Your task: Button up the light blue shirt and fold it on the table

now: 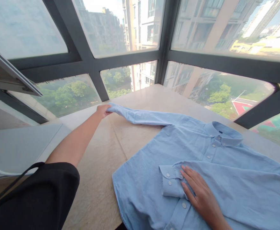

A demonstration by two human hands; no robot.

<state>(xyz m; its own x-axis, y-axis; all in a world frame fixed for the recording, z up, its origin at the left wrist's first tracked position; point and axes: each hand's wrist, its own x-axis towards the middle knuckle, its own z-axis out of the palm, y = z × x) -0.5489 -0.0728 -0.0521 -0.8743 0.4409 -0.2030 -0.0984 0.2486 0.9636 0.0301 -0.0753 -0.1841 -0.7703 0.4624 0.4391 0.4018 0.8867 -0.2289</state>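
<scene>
A light blue button-up shirt (149,166) lies front side up on a beige stone surface, its buttoned collar toward the right. One sleeve is folded across the shirt's front, with its buttoned cuff (171,182) near the middle. My right hand (199,191) rests flat on that sleeve just beside the cuff, fingers stretched out. The other sleeve (144,117) reaches out to the left. At its far end my left hand (103,111) grips the cuff, fingers closed around the cloth.
The stone ledge (94,179) runs into a corner of dark-framed windows (164,41). At the left are a pale flat panel (22,143), a white cable (3,171) and a tilted metal-edged panel (8,70). Buildings and trees show outside.
</scene>
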